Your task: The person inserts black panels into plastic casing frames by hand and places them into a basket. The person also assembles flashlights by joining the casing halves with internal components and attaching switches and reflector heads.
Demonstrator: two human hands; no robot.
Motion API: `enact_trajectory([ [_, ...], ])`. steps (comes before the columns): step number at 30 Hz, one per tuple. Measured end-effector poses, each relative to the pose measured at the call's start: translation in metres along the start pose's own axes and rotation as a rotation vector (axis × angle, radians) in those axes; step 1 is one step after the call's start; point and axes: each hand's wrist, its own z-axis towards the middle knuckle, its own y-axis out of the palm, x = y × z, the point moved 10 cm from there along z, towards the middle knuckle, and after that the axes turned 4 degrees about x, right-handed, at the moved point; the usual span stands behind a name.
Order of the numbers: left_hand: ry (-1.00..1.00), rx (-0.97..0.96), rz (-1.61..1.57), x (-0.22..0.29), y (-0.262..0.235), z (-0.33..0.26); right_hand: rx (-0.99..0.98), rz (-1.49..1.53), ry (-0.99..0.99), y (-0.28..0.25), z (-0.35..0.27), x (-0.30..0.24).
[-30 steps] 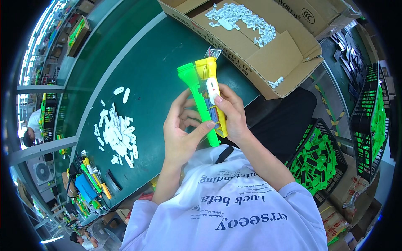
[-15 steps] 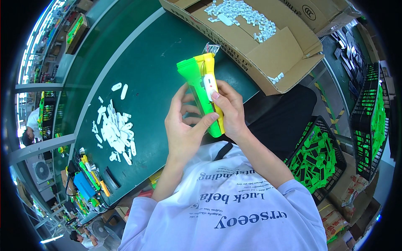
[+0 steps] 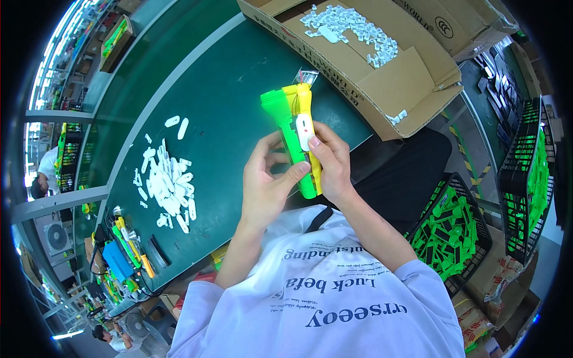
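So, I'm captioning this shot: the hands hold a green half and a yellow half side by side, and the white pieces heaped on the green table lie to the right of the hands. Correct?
Not quite: the white pieces on the green table lie left of the hands, as the head view shows. The hands do hold the green half and yellow half side by side.

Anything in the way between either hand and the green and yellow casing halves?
Nothing visible: the left hand grips the green casing half, and the right hand directly grips the yellow casing half. Between the halves, thin wires show near the wide end; deeper in, I cannot tell.
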Motion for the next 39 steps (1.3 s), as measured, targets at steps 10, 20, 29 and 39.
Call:
enact_trajectory([
  [10,0.005,0.011,-0.042,-0.001,-0.009,0.001,0.024,-0.067,-0.029,0.001,0.000,0.000],
  [20,0.019,0.152,0.198,0.009,-0.017,-0.003,0.049,-0.046,-0.027,0.002,0.000,-0.001],
  [29,0.004,0.072,0.101,0.002,-0.011,-0.001,-0.008,-0.057,-0.015,0.003,-0.003,0.000],
  [39,0.021,0.066,0.156,0.002,-0.012,-0.002,0.021,-0.176,-0.055,0.002,-0.002,0.001],
])
